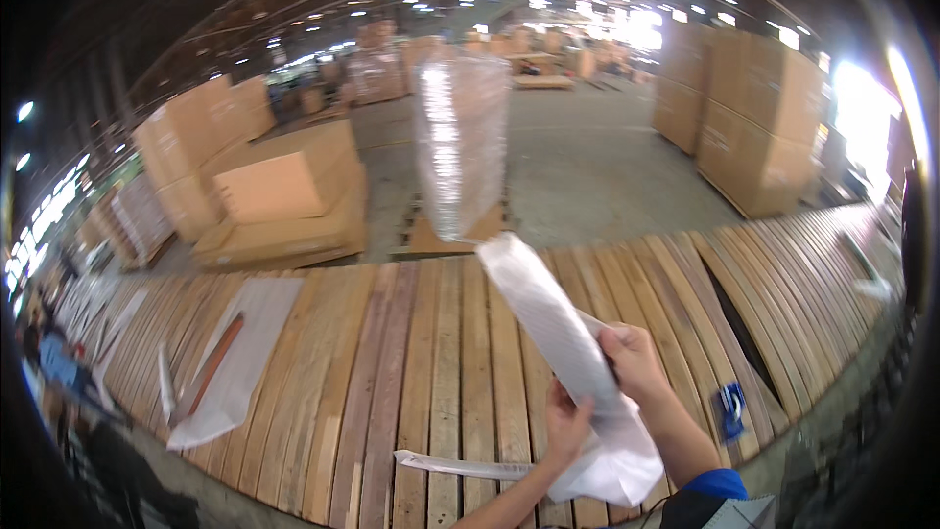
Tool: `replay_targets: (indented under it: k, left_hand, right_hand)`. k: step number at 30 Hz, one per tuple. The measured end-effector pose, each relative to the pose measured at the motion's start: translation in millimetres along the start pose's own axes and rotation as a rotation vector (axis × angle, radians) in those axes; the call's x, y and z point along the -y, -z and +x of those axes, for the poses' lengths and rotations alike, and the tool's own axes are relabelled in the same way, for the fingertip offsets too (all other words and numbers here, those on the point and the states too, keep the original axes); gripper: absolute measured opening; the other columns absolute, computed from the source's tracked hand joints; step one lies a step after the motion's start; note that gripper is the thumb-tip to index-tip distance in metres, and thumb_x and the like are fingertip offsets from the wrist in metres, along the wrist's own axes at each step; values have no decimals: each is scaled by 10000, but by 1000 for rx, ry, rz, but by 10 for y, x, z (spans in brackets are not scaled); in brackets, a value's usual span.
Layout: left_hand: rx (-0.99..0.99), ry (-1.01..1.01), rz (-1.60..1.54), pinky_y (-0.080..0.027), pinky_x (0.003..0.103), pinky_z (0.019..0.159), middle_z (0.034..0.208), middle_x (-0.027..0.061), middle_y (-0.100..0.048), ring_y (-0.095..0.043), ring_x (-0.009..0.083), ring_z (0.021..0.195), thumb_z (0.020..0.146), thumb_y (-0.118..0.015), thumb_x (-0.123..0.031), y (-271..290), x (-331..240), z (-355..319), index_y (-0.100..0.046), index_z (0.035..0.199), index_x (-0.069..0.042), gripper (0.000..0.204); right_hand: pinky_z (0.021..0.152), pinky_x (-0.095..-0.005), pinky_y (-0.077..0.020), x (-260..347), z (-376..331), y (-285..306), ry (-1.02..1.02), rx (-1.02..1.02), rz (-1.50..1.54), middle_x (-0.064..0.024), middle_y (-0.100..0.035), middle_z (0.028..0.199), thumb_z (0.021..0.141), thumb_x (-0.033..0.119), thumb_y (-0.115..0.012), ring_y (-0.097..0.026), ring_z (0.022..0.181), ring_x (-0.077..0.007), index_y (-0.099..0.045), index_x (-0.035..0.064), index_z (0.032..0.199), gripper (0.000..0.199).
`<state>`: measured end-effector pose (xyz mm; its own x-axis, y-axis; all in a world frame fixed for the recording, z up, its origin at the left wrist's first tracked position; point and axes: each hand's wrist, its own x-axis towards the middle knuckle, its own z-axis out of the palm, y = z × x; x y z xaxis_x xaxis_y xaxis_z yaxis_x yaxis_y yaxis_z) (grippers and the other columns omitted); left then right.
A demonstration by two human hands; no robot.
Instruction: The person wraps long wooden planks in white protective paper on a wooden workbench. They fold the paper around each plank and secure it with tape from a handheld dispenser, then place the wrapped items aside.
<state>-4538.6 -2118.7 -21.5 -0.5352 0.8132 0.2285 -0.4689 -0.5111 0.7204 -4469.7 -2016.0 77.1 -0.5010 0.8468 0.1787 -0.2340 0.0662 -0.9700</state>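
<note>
Both my hands are on a long flat piece wrapped in white foam sheet (537, 309), which tilts up and away from me over the slatted wooden table (421, 372). My left hand (568, 423) grips its lower left side, fingers curled against the wrap. Higher up, my right hand (632, 358) closes on the right edge. Loose white sheet bunches below my hands, near my body. A narrow white wrapped strip (460, 467) lies on the slats by my left forearm. To the right of my right forearm rests a blue tape dispenser (729, 411).
At left on the table, a reddish-brown wooden strip (217, 360) lies on a white foam sheet (264, 323). Beyond the table stand cardboard boxes (274, 186), a film-wrapped stack (480, 137) on a pallet and tall cartons (759, 127). A person in blue (64, 360) is at far left.
</note>
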Motion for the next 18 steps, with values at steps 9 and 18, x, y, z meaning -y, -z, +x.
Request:
replay_targets:
  k: [9, 18]
  left_hand:
    - [202, -267, 43, -316, 413, 1154, 1481, 176, -387, -398, 269, 1372, 946, -697, -278, -54, -407, -112, -212, 1530, 38, 821]
    - [-63, -300, 451, -429, 441, 1097, 1466, 254, -324, -449, 339, 1319, 804, -781, -58, -651, -1025, -347, -96, 1532, 53, 1006]
  right_hand:
    - [779, -329, -552, -29, -661, -588, 857, -708, -610, -147, -758, 989, 757, -86, -691, -702, 897, -251, -768, 21, 1010, 285]
    - [846, -393, -500, -138, -1246, -685, 1007, -679, -743, -130, -749, 1090, 745, 112, -789, -677, 985, -284, -748, 29, 913, 191]
